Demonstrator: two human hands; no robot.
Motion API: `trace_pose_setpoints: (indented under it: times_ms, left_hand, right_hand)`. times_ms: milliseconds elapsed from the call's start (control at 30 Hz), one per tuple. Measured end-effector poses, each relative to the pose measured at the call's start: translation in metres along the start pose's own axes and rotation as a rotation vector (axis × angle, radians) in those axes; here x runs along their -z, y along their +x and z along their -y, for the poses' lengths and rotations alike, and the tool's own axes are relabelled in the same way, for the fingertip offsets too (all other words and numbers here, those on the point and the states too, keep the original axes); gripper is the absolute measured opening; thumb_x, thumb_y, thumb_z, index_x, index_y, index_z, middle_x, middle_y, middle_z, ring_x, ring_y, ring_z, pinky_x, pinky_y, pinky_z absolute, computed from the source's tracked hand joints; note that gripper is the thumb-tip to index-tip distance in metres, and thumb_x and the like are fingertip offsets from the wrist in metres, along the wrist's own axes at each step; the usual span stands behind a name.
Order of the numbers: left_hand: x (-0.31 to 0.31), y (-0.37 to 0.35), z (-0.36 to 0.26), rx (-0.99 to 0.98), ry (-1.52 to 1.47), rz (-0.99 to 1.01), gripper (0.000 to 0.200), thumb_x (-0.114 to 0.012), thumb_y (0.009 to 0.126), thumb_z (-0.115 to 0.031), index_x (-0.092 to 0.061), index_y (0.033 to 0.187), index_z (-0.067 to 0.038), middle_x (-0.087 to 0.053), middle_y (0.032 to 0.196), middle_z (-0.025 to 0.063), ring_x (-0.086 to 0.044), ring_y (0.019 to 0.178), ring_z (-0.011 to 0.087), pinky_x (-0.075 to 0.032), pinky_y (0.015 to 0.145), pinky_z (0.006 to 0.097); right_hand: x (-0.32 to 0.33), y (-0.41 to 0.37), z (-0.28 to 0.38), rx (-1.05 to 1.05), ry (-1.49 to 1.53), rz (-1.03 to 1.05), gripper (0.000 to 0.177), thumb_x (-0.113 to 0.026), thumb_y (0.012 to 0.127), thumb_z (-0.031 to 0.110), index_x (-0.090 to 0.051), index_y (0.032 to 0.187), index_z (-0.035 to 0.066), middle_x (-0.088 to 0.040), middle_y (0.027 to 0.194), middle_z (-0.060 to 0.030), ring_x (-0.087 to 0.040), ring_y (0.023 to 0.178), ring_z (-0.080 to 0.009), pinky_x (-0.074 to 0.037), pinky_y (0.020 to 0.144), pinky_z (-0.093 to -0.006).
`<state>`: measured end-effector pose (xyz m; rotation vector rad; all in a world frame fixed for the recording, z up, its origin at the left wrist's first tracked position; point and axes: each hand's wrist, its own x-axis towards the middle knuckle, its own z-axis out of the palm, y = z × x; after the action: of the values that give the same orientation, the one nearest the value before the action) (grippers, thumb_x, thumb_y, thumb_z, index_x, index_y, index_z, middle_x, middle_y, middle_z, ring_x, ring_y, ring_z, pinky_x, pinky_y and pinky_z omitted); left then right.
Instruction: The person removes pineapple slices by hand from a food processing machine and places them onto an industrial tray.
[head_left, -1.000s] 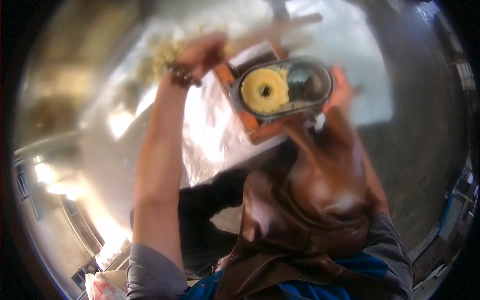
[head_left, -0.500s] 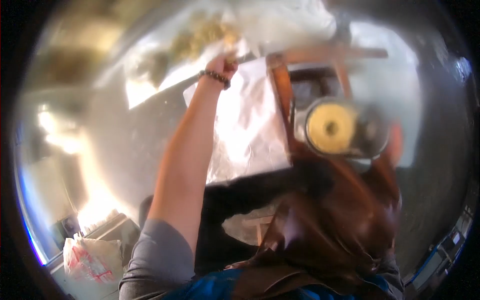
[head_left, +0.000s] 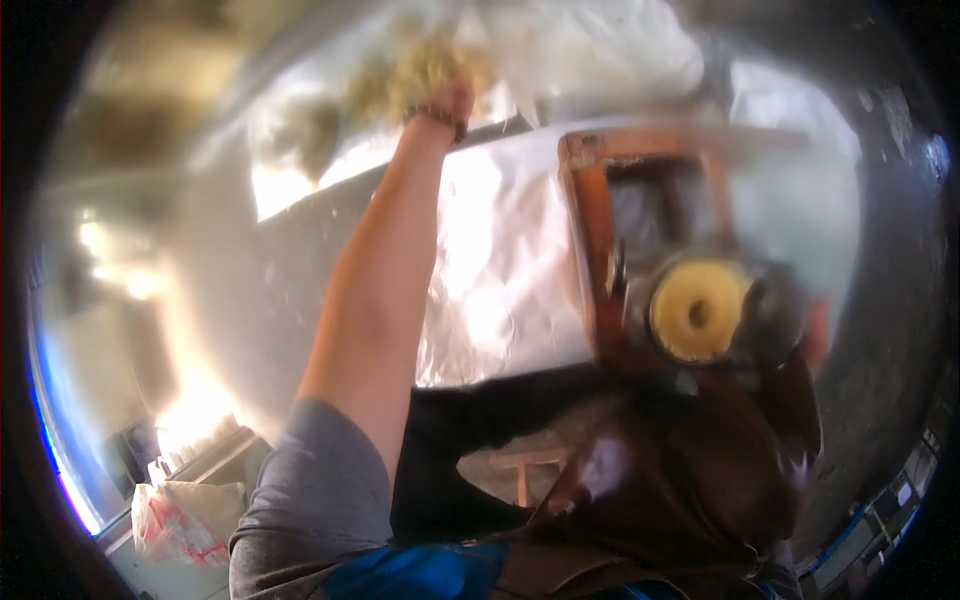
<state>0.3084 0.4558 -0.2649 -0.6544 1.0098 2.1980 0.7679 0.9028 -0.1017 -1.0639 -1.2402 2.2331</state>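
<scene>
My left hand (head_left: 455,98), a beaded bracelet (head_left: 436,118) around its wrist, reaches to the near edge of a pile of yellowish pieces (head_left: 410,70) lying on white sheeting. Its fingers are smeared and blend into the pile. On the right, a yellow ring-shaped disc (head_left: 697,311) with a dark centre hole sits in a round dark machine part on a reddish-brown frame (head_left: 590,235). At the far side of that part, a reddish patch of my right hand (head_left: 816,335) shows, its fingers hidden.
Crumpled silvery-white sheeting (head_left: 505,260) covers the surface between my left arm and the frame. A dark blurred round shape (head_left: 305,140) lies left of the pile. At the lower left is a plastic bag (head_left: 185,520) with red print. A brown apron (head_left: 690,470) covers my lap.
My left hand has moved slightly farther out, into the pile's edge. The frame and yellow disc now appear lower and farther right in view.
</scene>
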Motion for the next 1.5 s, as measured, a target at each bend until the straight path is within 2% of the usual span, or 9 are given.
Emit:
trace_pose_setpoints:
  times_ms: [267,333,533,700,833,933,967,1167,1500]
  left_hand:
    - [0.054,0.09,-0.035,-0.249,-0.014,0.007,0.028,-0.053,0.096,-0.037,-0.052,0.093,-0.01,-0.045,0.055,-0.0002,-0.04,0.043,0.0136,-0.033,0.038,0.0251]
    - [-0.005,0.06,-0.043,-0.342,-0.109,-0.345,0.038,-0.061,0.091,-0.04,-0.051,0.106,-0.006,-0.06,0.078,0.0111,-0.057,0.063,0.0242,-0.054,0.053,0.0346]
    - [-0.025,0.016,-0.041,-0.246,0.071,-0.133,0.048,-0.067,0.089,-0.025,-0.046,0.127,-0.005,-0.046,0.134,0.0179,-0.054,0.113,0.0305,-0.06,0.07,0.0431]
    - [-0.03,-0.01,-0.026,-0.327,0.484,-0.703,0.038,-0.069,0.086,-0.022,-0.058,0.117,-0.004,-0.067,0.099,0.0084,-0.066,0.085,0.0184,-0.057,0.066,0.0273]
    - [-0.07,-0.063,0.011,-0.693,1.195,-0.27,0.027,-0.072,0.083,-0.024,-0.069,0.099,-0.003,-0.07,0.09,0.0081,-0.068,0.08,0.0159,-0.055,0.068,0.0256]
    - [-0.141,-0.106,0.05,-1.459,2.005,0.044,0.023,-0.071,0.082,-0.024,-0.07,0.099,-0.008,-0.069,0.095,0.0076,-0.069,0.08,0.0177,-0.056,0.07,0.0288]
    - [-0.16,-0.106,0.076,-1.419,1.623,0.216,0.023,-0.072,0.081,-0.027,-0.07,0.096,-0.01,-0.068,0.097,0.0088,-0.069,0.08,0.0204,-0.056,0.069,0.0311]
    - [-0.236,-0.242,0.244,-1.278,1.703,0.89,0.018,-0.064,0.078,-0.021,-0.066,0.09,-0.007,-0.065,0.091,0.0106,-0.066,0.082,0.0234,-0.053,0.072,0.0342]
    - [-0.248,-0.277,0.321,-1.369,1.813,0.816,0.009,-0.058,0.069,-0.014,-0.063,0.067,-0.007,-0.062,0.072,0.0106,-0.061,0.077,0.0263,-0.048,0.071,0.0402]
  right_hand:
    - [0.006,0.0,-0.007,-0.025,-0.041,-0.039,0.041,-0.046,0.098,0.036,-0.059,0.111,0.0,-0.064,0.109,-0.0132,-0.06,0.099,-0.0218,-0.048,0.089,-0.036]
    - [0.007,0.0,-0.006,-0.025,-0.051,-0.047,0.041,-0.046,0.098,0.036,-0.059,0.111,0.0,-0.064,0.108,-0.013,-0.061,0.098,-0.0216,-0.048,0.089,-0.0359]
    - [0.004,0.0,-0.007,-0.023,-0.065,-0.033,0.04,-0.045,0.099,0.037,-0.06,0.11,0.001,-0.064,0.107,-0.0125,-0.061,0.096,-0.0212,-0.048,0.087,-0.0354]
    - [-0.002,0.005,-0.006,-0.003,-0.072,0.008,0.04,-0.044,0.099,0.037,-0.06,0.109,0.001,-0.065,0.105,-0.012,-0.062,0.095,-0.0208,-0.049,0.086,-0.035]
    - [-0.016,0.019,-0.002,0.012,-0.081,0.084,0.041,-0.043,0.099,0.037,-0.06,0.108,0.002,-0.065,0.104,-0.0117,-0.062,0.094,-0.0205,-0.049,0.085,-0.0347]
    - [-0.033,0.036,-0.001,0.035,-0.078,0.153,0.041,-0.043,0.099,0.038,-0.06,0.107,0.002,-0.065,0.104,-0.0114,-0.063,0.093,-0.0202,-0.049,0.085,-0.0345]
    - [-0.04,0.039,-0.001,0.036,-0.071,0.175,0.041,-0.042,0.1,0.038,-0.06,0.107,0.002,-0.066,0.103,-0.0113,-0.063,0.092,-0.0202,-0.049,0.084,-0.0344]
    - [-0.035,0.006,0.005,0.047,-0.06,0.239,0.041,-0.041,0.1,0.038,-0.06,0.106,0.002,-0.066,0.102,-0.0108,-0.063,0.09,-0.0197,-0.05,0.083,-0.0339]
    - [-0.047,0.006,0.005,-0.124,0.143,0.186,0.043,-0.043,0.098,0.041,-0.063,0.101,0.003,-0.068,0.097,-0.0106,-0.065,0.086,-0.0207,-0.051,0.081,-0.0341]
